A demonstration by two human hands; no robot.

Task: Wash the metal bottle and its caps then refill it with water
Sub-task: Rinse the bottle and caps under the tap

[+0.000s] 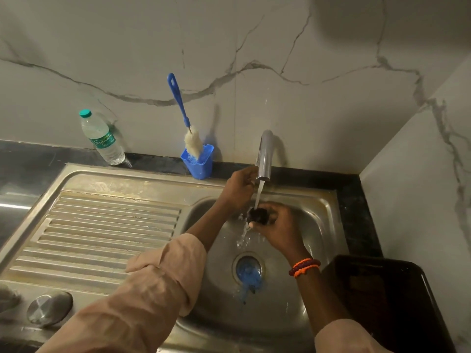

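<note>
Walls: you face a pale marble-look wall (254, 47) with grey veins; a second such wall (420, 174) meets it at the corner, right of the steel sink.
Counter: a dark stone counter strip (318, 175) runs behind the stainless steel sink (102, 179) and down its right side.
Sink: ribbed drainboard (102, 233) on the left, basin on the right.
Light: dim and warm; a soft round shadow sits high on the wall above the sink.

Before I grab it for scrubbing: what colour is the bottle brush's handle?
Blue, on the bottle brush; head view.
</note>
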